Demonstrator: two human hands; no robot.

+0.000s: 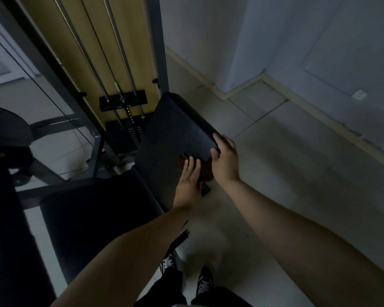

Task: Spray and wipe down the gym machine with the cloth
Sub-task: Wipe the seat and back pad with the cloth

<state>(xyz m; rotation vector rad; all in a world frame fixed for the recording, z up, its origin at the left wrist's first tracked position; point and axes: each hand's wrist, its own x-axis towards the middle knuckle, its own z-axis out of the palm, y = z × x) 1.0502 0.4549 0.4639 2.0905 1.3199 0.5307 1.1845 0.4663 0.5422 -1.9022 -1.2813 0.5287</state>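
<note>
The gym machine's black back pad tilts up in the middle of the head view, with the black seat pad below it. A dark reddish cloth lies at the back pad's near right corner, mostly hidden in the dim light. My left hand rests with straight fingers on the pad, touching the cloth's left edge. My right hand grips the pad's right edge, thumb on the face and fingers round the side. No spray bottle is in view.
Behind the pad stand the weight stack, its guide rods and the grey frame post. Another dark padded machine stands at left. Tiled floor runs right to the wall. My feet are at the bottom.
</note>
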